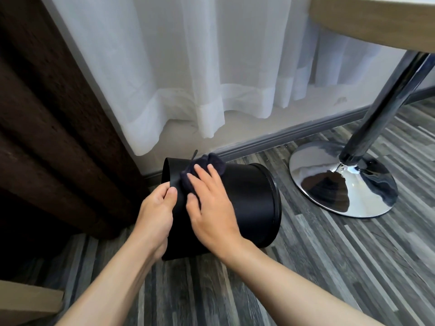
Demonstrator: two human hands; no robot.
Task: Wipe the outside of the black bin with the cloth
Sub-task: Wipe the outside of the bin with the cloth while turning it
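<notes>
A grey striped wood-look floor (317, 267) runs up to a skirting board under a sheer white curtain (188, 67), with a dark brown drape (47, 114) at the left and the chrome table base (343, 182) at the right. The black bin (247, 203) is laid on its side on this floor, mouth to the left, bottom toward the chrome base.

The rim at the mouth is pinched by the left hand (155, 208), thumb outside and fingers curled inside, so the bin is kept from rolling. A dark cloth (204, 168) is pressed flat against the upper wall near the rim by the right hand (211, 208), its fingers spread and extended over the cloth rather than clenched.

The wiping step is judged to be under way, with the band by the mouth being covered. Next, a stroke along the wall toward the bottom seems called for, and then a turn of the bin so that the side facing the floor is brought up.

Open floor is left in front of and beside the bin. The drape stands near the mouth and the chrome base lies near the bottom end, so long sideways sweeps are bounded on both ends.
</notes>
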